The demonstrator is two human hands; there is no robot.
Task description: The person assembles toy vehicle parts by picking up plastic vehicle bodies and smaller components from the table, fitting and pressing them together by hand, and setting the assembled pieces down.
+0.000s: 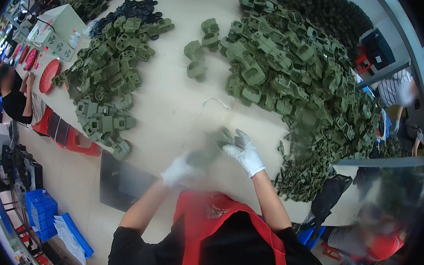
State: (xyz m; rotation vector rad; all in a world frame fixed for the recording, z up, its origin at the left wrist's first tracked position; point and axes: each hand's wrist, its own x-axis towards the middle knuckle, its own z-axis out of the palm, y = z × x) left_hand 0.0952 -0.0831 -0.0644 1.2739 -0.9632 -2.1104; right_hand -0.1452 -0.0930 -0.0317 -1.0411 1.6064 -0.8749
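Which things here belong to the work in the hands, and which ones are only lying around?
In the work:
- left hand and right hand, both in white gloves
- blurred green plastic part held between them
- big heap of green parts beside the right hand

Lying about:
- smaller pile of green parts
- white box
- red discs
- blue crate on the floor

Even, bright light is cast over the table (174,104); shadows are faint. Both hands (244,154) are motion-blurred, and edges are bent toward the dark fisheye rim.
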